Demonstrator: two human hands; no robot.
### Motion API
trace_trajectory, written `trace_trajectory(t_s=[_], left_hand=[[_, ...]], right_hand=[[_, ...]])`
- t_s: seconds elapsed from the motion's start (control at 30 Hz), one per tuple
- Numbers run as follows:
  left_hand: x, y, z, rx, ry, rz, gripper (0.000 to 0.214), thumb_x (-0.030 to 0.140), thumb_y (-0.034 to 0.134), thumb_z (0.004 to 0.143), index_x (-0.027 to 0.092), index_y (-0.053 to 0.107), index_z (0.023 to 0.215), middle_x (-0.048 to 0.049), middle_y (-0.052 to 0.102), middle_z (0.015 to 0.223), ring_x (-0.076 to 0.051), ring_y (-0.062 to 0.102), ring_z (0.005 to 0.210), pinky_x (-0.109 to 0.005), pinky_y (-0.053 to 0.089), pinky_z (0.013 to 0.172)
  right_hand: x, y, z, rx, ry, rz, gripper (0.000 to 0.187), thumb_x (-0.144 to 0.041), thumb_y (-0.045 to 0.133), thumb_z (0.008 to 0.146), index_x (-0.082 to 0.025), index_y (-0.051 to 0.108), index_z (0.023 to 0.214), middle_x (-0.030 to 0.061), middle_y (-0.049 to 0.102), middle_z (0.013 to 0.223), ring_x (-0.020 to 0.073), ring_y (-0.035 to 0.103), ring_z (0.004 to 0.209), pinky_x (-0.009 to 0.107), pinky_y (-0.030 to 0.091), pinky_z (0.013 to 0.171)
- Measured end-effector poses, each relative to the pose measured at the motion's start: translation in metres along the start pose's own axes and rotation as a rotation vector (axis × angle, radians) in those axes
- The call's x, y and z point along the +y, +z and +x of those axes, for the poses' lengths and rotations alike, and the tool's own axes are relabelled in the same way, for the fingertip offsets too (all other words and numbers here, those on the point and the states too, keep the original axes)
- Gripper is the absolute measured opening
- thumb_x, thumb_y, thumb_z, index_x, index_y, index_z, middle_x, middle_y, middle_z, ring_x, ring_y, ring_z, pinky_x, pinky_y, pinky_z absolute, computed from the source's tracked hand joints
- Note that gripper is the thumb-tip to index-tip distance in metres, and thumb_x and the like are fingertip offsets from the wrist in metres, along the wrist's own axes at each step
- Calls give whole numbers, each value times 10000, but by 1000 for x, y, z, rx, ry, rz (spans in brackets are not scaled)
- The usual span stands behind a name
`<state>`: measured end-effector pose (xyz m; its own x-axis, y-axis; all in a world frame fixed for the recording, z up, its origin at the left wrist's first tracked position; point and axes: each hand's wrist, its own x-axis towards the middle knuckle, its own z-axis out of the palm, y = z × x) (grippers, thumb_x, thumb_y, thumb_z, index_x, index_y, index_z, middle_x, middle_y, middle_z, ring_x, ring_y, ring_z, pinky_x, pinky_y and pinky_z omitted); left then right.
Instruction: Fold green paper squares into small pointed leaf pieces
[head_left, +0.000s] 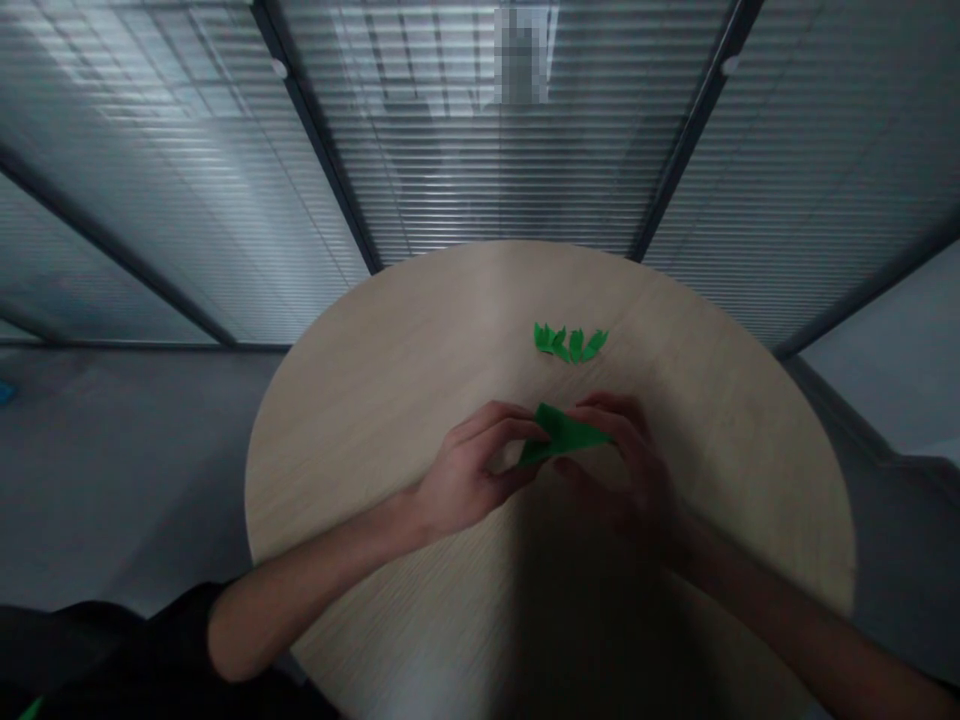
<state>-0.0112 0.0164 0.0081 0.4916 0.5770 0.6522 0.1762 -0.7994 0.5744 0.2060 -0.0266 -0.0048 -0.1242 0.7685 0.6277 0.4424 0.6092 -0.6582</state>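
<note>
Both my hands hold a folded piece of bright green paper (562,435) a little above the round wooden tabletop (360,440). My left hand (472,470) pinches its left end between fingers and thumb. My right hand (622,470), mostly in shadow, grips its right end. Farther from me, a small row of several green folded paper pieces (570,343) lies on the tabletop, beyond both hands and touching neither. The paper's lower side is partly hidden by my fingers.
The round table's curved edge runs close around the hands, with grey floor (135,480) beyond it. Glass partitions with slatted blinds (495,150) stand behind the table. A small blue object (6,393) lies at the far left edge of view.
</note>
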Motion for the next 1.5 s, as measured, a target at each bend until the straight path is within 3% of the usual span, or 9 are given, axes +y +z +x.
trace_trajectory(t_s=[0.07, 0.2, 0.3, 0.47, 0.6, 0.93, 1.2, 1.5], left_hand=[[1, -1, 0, -7, -22, -15, 228, 115, 735, 898, 163, 682, 1114, -109, 718, 1108, -201, 717, 1007, -329, 611, 867], [2, -2, 2, -45, -51, -55, 224, 97, 712, 897, 172, 687, 1106, -98, 724, 1097, -196, 717, 991, -321, 601, 861], [4, -2, 3, -77, -87, -90, 203, 113, 711, 896, 164, 693, 1091, -98, 731, 1076, -196, 719, 964, -316, 591, 842], [6, -4, 3, -92, -232, -159, 178, 135, 695, 898, 159, 699, 1074, -79, 747, 1026, -189, 723, 909, -311, 571, 810], [7, -4, 2, -119, -286, -206, 191, 129, 682, 883, 158, 702, 1071, -67, 750, 1009, -189, 715, 898, -317, 559, 806], [7, -4, 4, -71, -224, -185, 116, 171, 657, 935, 158, 680, 1048, -77, 745, 989, -182, 714, 880, -316, 565, 791], [6, -3, 3, -46, -132, -184, 115, 183, 764, 908, 174, 694, 998, -77, 752, 1039, -169, 739, 901, -291, 587, 792], [5, -2, 1, -2, -152, -173, 79, 196, 760, 924, 169, 699, 967, -78, 788, 1007, -172, 766, 895, -271, 600, 794]], right_hand=[[0, -2, 1, -11, -81, -50, 421, -154, 696, 929, -318, 621, 1310, 84, 555, 1261, 260, 609, 1179, 450, 587, 962], [1, -4, 1, -8, -81, -92, 392, -128, 697, 929, -317, 651, 1270, 69, 570, 1203, 231, 628, 1071, 418, 586, 901], [1, -5, 1, -19, -101, -98, 362, -136, 713, 920, -312, 664, 1233, 70, 567, 1223, 239, 618, 1107, 431, 574, 942], [-2, -5, 4, -4, -52, -11, 538, -154, 755, 893, -292, 566, 1378, 85, 609, 1250, 244, 625, 1178, 409, 584, 972], [-1, -5, 5, -75, -96, 56, 380, -120, 708, 922, -291, 658, 1258, 78, 633, 1247, 228, 651, 1180, 381, 598, 959], [1, -7, 4, -71, -164, 32, 250, -86, 660, 953, -264, 700, 1124, 62, 703, 1118, 194, 697, 1043, 347, 602, 885], [-1, -7, 2, -46, -159, -5, 270, -90, 644, 949, -267, 676, 1150, 71, 640, 1132, 198, 692, 1026, 353, 619, 841], [-5, -7, 5, -43, -80, -5, 244, -69, 633, 888, -248, 637, 1054, 71, 608, 1129, 203, 656, 1032, 357, 594, 875]])
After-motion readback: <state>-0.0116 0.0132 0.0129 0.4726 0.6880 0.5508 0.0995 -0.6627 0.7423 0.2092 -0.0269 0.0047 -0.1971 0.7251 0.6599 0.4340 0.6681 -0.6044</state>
